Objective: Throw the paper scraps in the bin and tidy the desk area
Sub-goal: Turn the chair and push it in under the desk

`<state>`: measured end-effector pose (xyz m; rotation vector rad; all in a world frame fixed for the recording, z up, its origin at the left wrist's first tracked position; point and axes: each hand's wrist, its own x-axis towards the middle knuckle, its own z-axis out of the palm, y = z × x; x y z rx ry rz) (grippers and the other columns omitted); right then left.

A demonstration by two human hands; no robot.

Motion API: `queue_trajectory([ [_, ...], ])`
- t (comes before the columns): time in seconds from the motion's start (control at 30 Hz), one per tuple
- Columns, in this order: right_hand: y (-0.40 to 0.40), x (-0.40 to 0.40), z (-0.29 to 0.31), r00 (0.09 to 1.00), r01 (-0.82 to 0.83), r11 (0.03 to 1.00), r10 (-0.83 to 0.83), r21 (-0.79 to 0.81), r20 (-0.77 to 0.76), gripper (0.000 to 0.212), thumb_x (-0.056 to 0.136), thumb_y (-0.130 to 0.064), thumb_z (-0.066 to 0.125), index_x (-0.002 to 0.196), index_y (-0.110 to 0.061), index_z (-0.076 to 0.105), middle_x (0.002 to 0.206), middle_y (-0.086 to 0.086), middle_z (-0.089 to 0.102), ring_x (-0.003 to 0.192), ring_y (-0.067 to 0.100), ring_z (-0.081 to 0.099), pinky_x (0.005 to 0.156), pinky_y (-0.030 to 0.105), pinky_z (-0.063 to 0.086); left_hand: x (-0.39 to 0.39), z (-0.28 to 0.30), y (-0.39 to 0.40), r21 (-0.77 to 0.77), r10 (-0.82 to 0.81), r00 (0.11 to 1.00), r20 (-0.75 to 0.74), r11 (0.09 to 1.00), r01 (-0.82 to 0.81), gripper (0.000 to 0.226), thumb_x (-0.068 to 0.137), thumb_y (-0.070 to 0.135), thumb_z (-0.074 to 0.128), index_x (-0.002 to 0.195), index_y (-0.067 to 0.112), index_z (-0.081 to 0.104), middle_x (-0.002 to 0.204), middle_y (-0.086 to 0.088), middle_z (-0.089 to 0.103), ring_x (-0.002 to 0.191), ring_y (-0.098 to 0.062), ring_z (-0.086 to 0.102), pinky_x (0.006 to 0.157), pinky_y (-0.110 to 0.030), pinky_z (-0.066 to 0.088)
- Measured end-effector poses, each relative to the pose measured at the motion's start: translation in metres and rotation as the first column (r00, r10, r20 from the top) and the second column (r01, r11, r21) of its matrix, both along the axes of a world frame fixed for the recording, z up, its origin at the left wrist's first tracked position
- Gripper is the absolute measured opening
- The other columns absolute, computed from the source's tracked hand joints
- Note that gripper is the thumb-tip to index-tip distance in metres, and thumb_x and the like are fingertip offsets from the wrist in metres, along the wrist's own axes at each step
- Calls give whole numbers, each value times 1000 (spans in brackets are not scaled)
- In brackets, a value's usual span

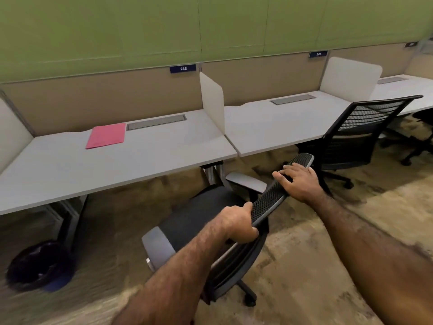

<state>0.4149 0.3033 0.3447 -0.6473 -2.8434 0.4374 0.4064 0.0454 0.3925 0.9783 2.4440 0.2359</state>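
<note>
Bin (39, 266): dark, lined with a dark bag, on the carpet under the left end of the desk, beside the desk leg; blurred, contents not readable.
Desk (145, 156): light grey top, seat label 248 (183, 68) on the panel behind; white divider (212, 102) at its right edge.
Pink folder (106, 135): flat on the desk top near the back, just left of the grey cable hatch (156, 122).
Paper scraps: none I can make out on the desk or floor.
Office chair (199, 221): black seat, mesh back, grey armrests; in front of the desk's right part, backrest towards the camera.
Left hand (239, 222): fist wrapped round the near end of the chair's top rail (278, 191), thumb on top.
Right hand (298, 181): palm down on the same rail further along, fingers (284, 173) spread over its top edge; a loose hold rather than a tight one.
Second chair (358, 134): black mesh back, pushed up to the neighbouring desk on the right, well apart from both hands.
Floor: tan patterned carpet.
</note>
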Motion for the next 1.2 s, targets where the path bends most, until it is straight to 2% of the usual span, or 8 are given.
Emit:
queue_trajectory([
  [0.2, -10, 27, -7, 969, 60, 998, -51, 30, -240, 56, 87, -67, 42, 102, -23, 73, 120, -2, 68, 125, 19, 51, 112, 45, 27, -29, 1, -92, -46, -86, 994, 74, 995, 89, 78, 71, 44, 67, 140, 36, 32, 122, 3, 58, 104, -17, 56, 92, -35, 47],
  [0.3, -25, 49, -6, 969, 96, 983, -128, -155, -212, 60, 79, -76, 40, 94, -29, 74, 103, -3, 72, 103, 21, 62, 92, 38, 48, -45, -5, -147, -21, -19, 998, 55, 1000, 20, 67, 64, 40, 68, 128, 36, 48, 115, 9, 61, 102, -10, 57, 94, -35, 48],
  [0.4, -57, 58, -9, 981, 90, 938, -141, -336, -131, 49, 85, -69, 47, 84, -29, 75, 90, 2, 73, 91, 22, 64, 82, 34, 48, -55, -20, -200, 51, 103, 982, -158, 994, -96, 51, 64, 57, 67, 111, 40, 58, 94, 21, 63, 84, 1, 58, 76, -27, 51],
  [0.5, -106, 61, -11, 979, 104, 951, -150, -290, -139, 49, 87, -65, 47, 76, -26, 74, 77, 2, 70, 80, 25, 63, 74, 34, 49, -61, -29, -236, 144, 201, 910, -362, 977, -159, 62, 54, 87, 55, 96, 42, 62, 82, 24, 63, 73, 4, 56, 62, -22, 46],
  [0.7, -193, 60, 3, 936, 153, 938, -238, -311, -259, 51, 84, -71, 46, 63, -31, 69, 57, -13, 59, 64, 12, 57, 57, 26, 37, -76, -23, -286, 195, 248, 901, -357, 963, -187, 88, 35, 102, 42, 91, 39, 68, 77, 23, 66, 71, 3, 59, 61, -23, 47],
  [0.93, -263, 49, 5, 926, 117, 931, -228, -346, -302, 57, 79, -78, 42, 74, -32, 74, 68, -18, 67, 72, 4, 59, 66, 29, 44, -77, -26, -362, 240, 247, 892, -379, 957, -163, 75, 43, 96, 50, 90, 40, 67, 73, 27, 64, 67, 8, 56, 52, -14, 34],
  [1.1, -312, 45, -5, 903, 81, 916, -234, -393, -360, 62, 81, -79, 40, 73, -28, 74, 65, -10, 69, 67, 6, 63, 65, 35, 55, -62, -32, -421, 264, 268, 808, -525, 954, -145, 73, 49, 97, 45, 91, 42, 66, 69, 28, 62, 61, 6, 53, 52, -10, 31],
  [1.2, -335, 36, -9, 887, 97, 905, -267, -413, -376, 60, 81, -80, 39, 74, -32, 75, 68, -16, 70, 71, 5, 64, 69, 38, 57, -55, -34, -452, 293, 292, 776, -560, 945, -144, 84, 53, 98, 42, 104, 37, 68, 86, 21, 70, 75, 0, 61, 60, -20, 47],
])
